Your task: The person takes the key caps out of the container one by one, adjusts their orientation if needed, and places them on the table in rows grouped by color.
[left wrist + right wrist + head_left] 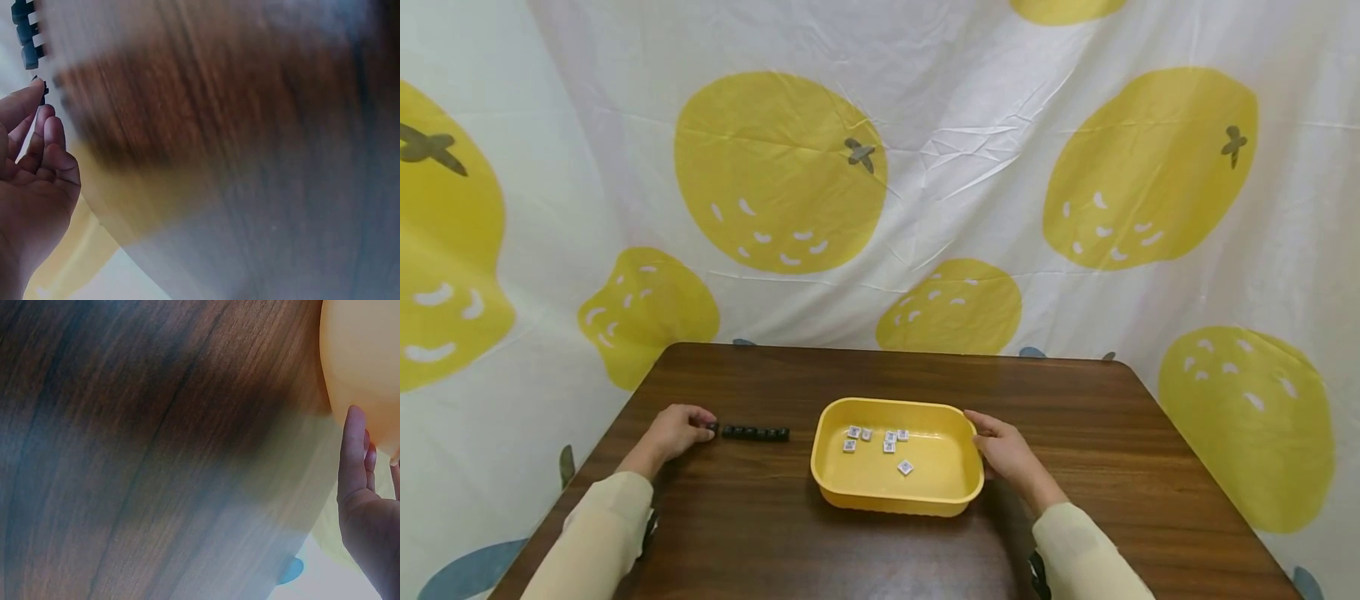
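My left hand is at the left end of a row of small black blocks on the dark wooden table. Between its thumb and fingertips it pinches one black block, mostly hidden by the fingers in the left wrist view. At the centre stands a shallow yellow tray. Several small white square pieces with dark printed marks lie loose inside it. My right hand holds the tray's right side near the rim. In the right wrist view, a straight finger lies along its outer wall.
The brown wood-grain tabletop has rounded far corners. Behind it hangs a white curtain with large yellow lemon prints, close to the far edge and both sides.
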`<action>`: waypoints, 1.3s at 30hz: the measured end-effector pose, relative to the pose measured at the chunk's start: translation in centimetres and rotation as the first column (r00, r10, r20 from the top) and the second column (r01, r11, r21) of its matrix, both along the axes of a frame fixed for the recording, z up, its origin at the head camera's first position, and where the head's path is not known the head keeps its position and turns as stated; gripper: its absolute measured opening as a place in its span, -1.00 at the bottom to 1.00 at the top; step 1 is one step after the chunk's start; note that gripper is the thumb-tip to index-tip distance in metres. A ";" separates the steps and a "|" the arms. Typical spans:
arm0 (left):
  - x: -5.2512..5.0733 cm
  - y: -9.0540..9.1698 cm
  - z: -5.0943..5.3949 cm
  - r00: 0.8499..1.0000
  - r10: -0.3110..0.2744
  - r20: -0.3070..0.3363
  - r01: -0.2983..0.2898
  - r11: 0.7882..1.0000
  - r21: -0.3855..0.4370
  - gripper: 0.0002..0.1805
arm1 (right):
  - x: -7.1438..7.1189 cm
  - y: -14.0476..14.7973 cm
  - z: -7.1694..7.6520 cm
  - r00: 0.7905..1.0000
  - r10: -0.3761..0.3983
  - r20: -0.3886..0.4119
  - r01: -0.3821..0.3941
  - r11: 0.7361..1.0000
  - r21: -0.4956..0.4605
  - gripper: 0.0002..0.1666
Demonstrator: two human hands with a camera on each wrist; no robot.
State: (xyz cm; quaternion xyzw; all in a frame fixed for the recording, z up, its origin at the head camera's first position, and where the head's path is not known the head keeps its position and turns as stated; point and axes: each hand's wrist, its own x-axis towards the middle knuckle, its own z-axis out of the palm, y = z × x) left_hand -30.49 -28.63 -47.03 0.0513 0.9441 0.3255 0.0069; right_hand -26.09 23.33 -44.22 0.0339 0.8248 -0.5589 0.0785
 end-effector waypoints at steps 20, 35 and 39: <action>0.2 1.0 0.1 0.998 -0.013 0.060 0.010 0.999 0.038 -0.66 | 0.0 0.0 0.1 1.000 0.000 -0.006 0.000 1.000 0.002 -0.42; 0.7 1.4 1.2 1.000 0.022 0.017 -0.023 0.998 0.056 -0.50 | 0.1 -0.1 0.1 1.000 -0.003 0.002 0.003 1.000 0.002 -0.40; 0.5 2.7 2.2 0.999 0.024 -0.032 -0.021 0.996 0.091 -0.51 | 0.2 0.0 0.1 1.000 0.004 -0.001 -0.004 1.000 0.013 -0.41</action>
